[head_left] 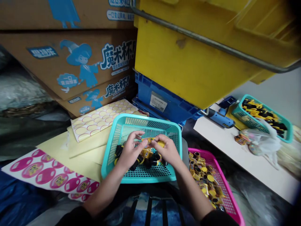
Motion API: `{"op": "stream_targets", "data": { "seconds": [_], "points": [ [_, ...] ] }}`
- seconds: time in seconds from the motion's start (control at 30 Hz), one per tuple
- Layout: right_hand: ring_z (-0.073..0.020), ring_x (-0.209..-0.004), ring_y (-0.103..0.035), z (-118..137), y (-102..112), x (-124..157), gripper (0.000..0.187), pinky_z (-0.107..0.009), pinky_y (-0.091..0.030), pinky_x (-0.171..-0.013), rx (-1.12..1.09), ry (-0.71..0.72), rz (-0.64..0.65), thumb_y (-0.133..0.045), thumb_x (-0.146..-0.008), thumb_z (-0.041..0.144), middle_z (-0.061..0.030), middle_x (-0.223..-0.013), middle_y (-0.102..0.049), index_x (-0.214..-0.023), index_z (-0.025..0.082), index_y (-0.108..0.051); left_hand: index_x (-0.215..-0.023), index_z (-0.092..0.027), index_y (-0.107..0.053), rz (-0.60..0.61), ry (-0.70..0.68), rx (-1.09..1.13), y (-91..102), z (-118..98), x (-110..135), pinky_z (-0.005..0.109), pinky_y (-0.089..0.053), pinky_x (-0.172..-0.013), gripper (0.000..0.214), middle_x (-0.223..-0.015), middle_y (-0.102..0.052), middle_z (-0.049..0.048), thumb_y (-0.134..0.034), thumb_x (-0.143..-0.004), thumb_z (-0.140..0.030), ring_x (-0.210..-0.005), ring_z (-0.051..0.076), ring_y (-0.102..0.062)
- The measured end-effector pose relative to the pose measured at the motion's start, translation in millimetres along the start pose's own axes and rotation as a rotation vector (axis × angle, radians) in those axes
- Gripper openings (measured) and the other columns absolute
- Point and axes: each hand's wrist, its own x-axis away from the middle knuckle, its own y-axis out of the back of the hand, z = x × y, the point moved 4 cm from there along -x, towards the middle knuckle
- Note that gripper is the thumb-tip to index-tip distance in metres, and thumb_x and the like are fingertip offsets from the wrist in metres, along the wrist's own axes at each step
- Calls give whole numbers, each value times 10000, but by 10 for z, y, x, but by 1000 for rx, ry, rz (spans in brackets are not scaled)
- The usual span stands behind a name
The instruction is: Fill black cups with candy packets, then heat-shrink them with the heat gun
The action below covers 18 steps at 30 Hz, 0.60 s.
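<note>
Both hands meet over a teal plastic basket (pixel 122 125) on my lap. My left hand (pixel 130 150) and my right hand (pixel 166 149) pinch a small yellow and black toy piece (pixel 150 142) between their fingertips. Under them, inside the basket, lie several black and yellow small parts (pixel 148 158). A pink basket (pixel 225 197) at my right knee holds several more yellow and black pieces.
Sticker sheets lie to the left: a pink round-sticker sheet (pixel 44 174) and a pale sheet of emptied circles (pixel 101 117). Cardboard boxes (pixel 70 66) stand behind. A yellow crate (pixel 199 53) sits on a blue crate (pixel 162 100). On a white board are a blue tool (pixel 219 117), another teal basket (pixel 265 116) and a plastic bag (pixel 263 141).
</note>
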Motion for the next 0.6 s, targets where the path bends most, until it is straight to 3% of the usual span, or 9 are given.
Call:
{"op": "stream_targets", "data": {
  "seconds": [0.07,0.13,0.23,0.3,0.37,0.47,0.6],
  "points": [
    [-163,-722,-520,86,94,-52,144,-286,-372,-703,171,116,135,-626,-773,259,-13,-703,-584,-654,186,-592,-1069,-208,-615,130,-32,-98,8,-90,-74,260,-483,-687,386,-892,-639,31,-721,-703,-270,-810,162,-608],
    [-159,-720,-519,111,141,-87,130,-284,-367,-702,180,119,202,-622,-790,290,-10,-719,-592,-708,190,-616,-1048,-199,-625,184,-12,-99,-28,-137,-136,257,-470,-661,340,-771,-621,3,-697,-720,-250,-721,143,-596],
    [-127,-622,-472,31,102,-100,264,-251,-341,-610,-66,-22,146,-593,-815,446,2,-677,-564,-788,185,-619,-1010,-189,-614,4,-10,30,-87,-141,-174,247,-467,-676,271,-751,-610,-10,-663,-754,-263,-704,126,-587],
    [-97,-516,-384,-75,32,-79,344,-230,-283,-528,-250,-155,63,-611,-780,516,28,-573,-493,-736,176,-583,-1010,-191,-603,-143,-27,106,-119,-103,-149,235,-468,-696,281,-793,-621,-6,-670,-749,-271,-749,124,-592],
    [-76,-459,-306,-166,-16,-48,380,-221,-229,-483,-359,-259,-5,-651,-735,533,50,-501,-427,-674,174,-543,-1006,-192,-600,-198,-17,143,-148,-57,-111,223,-470,-683,287,-810,-625,-5,-677,-743,-280,-758,120,-593],
    [-79,-472,-308,-193,10,-35,383,-222,-219,-479,-355,-238,-3,-658,-732,526,44,-502,-419,-641,169,-554,-1048,-191,-589,-115,28,140,-178,-37,-86,228,-482,-686,342,-805,-636,-1,-686,-740,-301,-759,125,-611],
    [-87,-527,-346,-192,129,-53,407,-226,-259,-511,-284,-147,45,-694,-711,503,22,-545,-419,-563,158,-537,-1200,-200,-538,7,83,62,-198,-84,-121,235,-495,-637,581,-733,-663,-15,-760,-669,-280,-673,129,-629]
  ]
}}
